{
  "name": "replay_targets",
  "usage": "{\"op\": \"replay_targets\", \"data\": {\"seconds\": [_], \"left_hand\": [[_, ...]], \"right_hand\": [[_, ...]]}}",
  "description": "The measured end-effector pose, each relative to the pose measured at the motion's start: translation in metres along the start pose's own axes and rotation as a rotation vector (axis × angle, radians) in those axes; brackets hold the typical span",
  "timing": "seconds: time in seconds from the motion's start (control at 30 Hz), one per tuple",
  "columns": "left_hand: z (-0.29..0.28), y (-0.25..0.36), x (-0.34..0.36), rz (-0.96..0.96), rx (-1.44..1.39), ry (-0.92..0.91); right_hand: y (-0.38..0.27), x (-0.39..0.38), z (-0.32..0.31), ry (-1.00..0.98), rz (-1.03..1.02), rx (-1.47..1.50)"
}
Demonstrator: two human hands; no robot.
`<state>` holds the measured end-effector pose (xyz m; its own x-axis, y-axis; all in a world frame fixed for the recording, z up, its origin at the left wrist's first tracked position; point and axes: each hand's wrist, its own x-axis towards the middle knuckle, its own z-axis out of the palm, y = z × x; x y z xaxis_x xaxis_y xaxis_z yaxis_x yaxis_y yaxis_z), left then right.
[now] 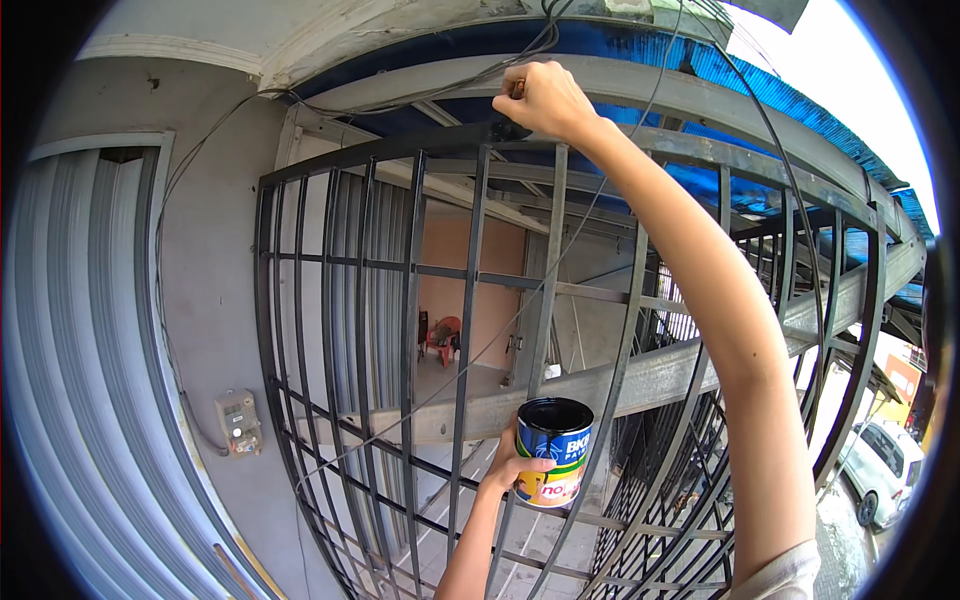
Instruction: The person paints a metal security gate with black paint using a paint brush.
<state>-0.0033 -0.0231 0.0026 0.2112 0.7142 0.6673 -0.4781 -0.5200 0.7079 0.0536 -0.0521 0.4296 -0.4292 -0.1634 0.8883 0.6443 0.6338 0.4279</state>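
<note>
My left hand (507, 466) is wrapped round an open paint can (553, 480) with a blue, yellow and white label, held upright low in front of the metal grille (470, 270). Black paint (555, 414) shows inside its rim. Raised high, my right hand (548, 98) is closed round a paintbrush (518, 90), mostly hidden by the fingers. Its dark bristles touch the grille's top rail (400, 146). Left of the brush the rail and bars are black; the bars (553, 250) just right of it look bare grey.
Loose cables (440, 98) hang along the top and cross the grille. A grey beam (640, 385) runs slantwise behind the bars. On the left wall sit an electric meter (238, 422) and a roller shutter (80, 330). A red chair (444, 335) stands inside; a car (880, 465) is at right.
</note>
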Motion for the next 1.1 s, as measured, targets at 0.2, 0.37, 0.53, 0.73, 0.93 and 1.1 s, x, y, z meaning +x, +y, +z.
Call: {"op": "replay_targets", "data": {"seconds": [0.2, 0.37, 0.53, 0.73, 0.93, 1.1], "left_hand": [[-0.007, -0.004, 0.000, -0.072, -0.006, -0.040], [-0.006, -0.004, -0.002, -0.078, -0.012, -0.044], [-0.008, -0.008, 0.000, -0.115, -0.015, -0.057], [-0.011, -0.005, -0.003, -0.141, 0.012, -0.028], [-0.016, -0.013, 0.000, -0.088, 0.048, -0.038], [-0.008, -0.004, -0.002, -0.072, 0.022, -0.053]], "right_hand": [[-0.009, 0.009, -0.055, -0.107, -0.007, -0.271], [-0.017, 0.014, -0.028, 0.001, -0.137, -0.235], [-0.013, 0.008, -0.008, -0.065, -0.085, -0.068], [0.013, -0.008, -0.028, 0.015, -0.030, -0.043], [0.003, 0.006, -0.071, -0.015, -0.066, -0.203], [0.005, -0.001, -0.047, -0.078, -0.041, 0.109]]}}
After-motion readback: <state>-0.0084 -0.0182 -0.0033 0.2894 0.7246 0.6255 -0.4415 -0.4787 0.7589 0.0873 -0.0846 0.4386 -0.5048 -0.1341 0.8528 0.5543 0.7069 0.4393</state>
